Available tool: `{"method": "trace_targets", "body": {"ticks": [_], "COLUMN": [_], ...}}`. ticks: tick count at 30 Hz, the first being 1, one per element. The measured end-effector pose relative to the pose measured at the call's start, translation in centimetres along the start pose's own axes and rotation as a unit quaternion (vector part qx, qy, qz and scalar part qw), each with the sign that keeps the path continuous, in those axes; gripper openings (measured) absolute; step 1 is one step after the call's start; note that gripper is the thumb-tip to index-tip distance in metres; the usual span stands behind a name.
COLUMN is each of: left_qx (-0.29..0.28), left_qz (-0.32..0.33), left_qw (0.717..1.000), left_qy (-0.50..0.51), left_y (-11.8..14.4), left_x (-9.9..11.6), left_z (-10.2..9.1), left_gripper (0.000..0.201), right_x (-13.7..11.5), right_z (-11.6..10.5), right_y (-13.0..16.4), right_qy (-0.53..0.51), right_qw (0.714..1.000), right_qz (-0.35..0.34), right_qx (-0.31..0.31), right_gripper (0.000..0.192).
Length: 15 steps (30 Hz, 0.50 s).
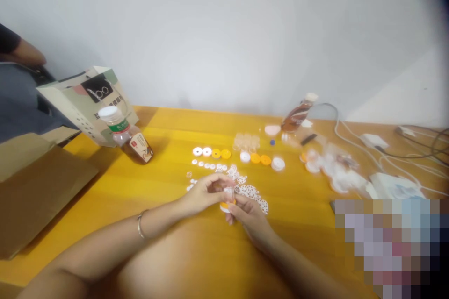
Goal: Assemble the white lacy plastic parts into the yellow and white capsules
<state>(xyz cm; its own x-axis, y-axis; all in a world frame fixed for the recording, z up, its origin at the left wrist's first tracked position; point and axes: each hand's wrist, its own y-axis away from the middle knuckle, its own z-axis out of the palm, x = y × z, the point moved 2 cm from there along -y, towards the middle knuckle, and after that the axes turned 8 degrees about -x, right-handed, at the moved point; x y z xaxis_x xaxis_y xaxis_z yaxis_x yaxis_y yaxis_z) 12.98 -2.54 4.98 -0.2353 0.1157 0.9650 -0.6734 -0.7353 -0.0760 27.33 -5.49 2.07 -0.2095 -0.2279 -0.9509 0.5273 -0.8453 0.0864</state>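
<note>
Clock face centred on the hands, 12 toward the wall. At centre, the clear-topped piece point(229, 194), an orange-and-white band at its base, is held above the yellow table point(168, 252). Left hand point(206, 194), bracelet point(141, 225) on that forearm: thumb and fingers closed in a pinch on the clear upper part. Right hand point(249, 212): thumb and fingers closed about the banded base. Exact finger contact blurred; cannot tell more.

Nearest, at 2 to 3 o'clock: loose pile of white openwork pieces point(249, 191), close by the right hand. At 11: small white discs point(206, 166) in a line; beyond them, a row of white and yellow rings point(212, 153). At 1: white and orange caps point(260, 159), clear cups point(246, 141) behind.

Farther out: brown bottle point(293, 117) between 1 and 2, leaning; jar with white lid point(129, 136) at 10, paper bag point(84, 107) behind it; cardboard box point(45, 196) at 9.
</note>
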Motion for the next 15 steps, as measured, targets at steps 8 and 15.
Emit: {"method": "trace_targets", "body": {"ticks": [8, 15], "left_qx": [-0.066, -0.057], "left_qz": [-0.031, -0.025], "left_qw": [0.997, 0.998], "left_qy": [-0.009, -0.008], "left_y": [0.43, 0.25], "left_x": [0.62, 0.62], "left_z": [-0.28, -0.25], "left_gripper": [0.036, 0.029], "right_x": [0.37, 0.66], "right_z": [0.29, 0.12], "right_y": [0.18, -0.02], "right_qy": [-0.041, 0.010], "right_qw": [0.999, 1.000], "right_qz": [0.000, -0.006], "right_qx": [-0.033, -0.026], "right_gripper": [0.034, 0.030]}}
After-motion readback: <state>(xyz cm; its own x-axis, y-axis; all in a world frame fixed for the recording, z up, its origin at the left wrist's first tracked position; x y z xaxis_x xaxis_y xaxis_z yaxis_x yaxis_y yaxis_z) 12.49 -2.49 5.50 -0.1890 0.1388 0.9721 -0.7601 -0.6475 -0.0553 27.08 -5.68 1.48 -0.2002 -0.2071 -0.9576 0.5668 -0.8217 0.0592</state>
